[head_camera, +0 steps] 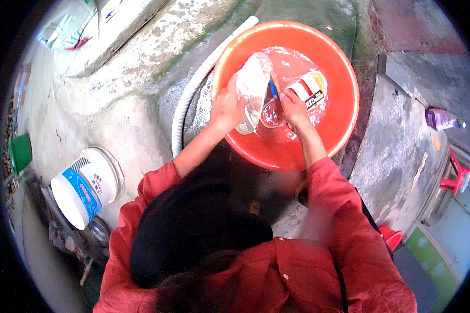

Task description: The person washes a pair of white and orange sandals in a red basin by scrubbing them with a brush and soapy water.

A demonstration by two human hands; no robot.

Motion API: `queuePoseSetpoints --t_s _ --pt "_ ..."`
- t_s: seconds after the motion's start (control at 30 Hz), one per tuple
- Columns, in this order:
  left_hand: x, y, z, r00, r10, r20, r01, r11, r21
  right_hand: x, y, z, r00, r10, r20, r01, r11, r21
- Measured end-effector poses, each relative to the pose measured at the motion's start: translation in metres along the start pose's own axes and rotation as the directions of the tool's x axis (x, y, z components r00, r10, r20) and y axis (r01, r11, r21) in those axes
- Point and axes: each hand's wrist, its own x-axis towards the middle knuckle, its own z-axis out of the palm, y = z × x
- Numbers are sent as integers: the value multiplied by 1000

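Note:
My left hand (229,105) grips a wet white shoe (253,78) along its left side, holding it tilted over the water in a large orange-red plastic basin (344,121). In my right hand (295,111) is a scrubbing brush (273,89) with blue bristles and a brownish handle. The bristles are close beside the shoe; whether they touch it I cannot tell. Right of that hand, a white item with dark red stripes and writing (311,86), seemingly another shoe, lies partly in the water. Below the brush, a pale curved edge (272,126) shows, its object unclear.
A white corrugated hose (180,113) curves along the basin's left side on wet concrete. Farther left stand a white bucket with a blue band (87,187) and a green container (20,153). To the right are a purple-labelled bag or bottle (442,119) and a red plastic stool (456,174).

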Motion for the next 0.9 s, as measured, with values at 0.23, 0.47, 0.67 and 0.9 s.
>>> queuePoseSetpoints --t_s 0.23,0.47,0.67,0.9 --pt "-2 -11 0 1000 -5 -16 5 999 45 -22 -31 2 971 -68 -231 59 997 -48" --pt "5 -2 7 1000 -11 11 10 998 69 34 -41 0 996 52 -68 -67 966 -251" --pt "1 -19 7 1000 -9 -14 10 996 88 -90 -31 55 949 -314 33 313 922 -228" --pt "14 -7 11 996 59 72 -61 998 30 23 -39 30 933 -289 -216 172 883 -437"
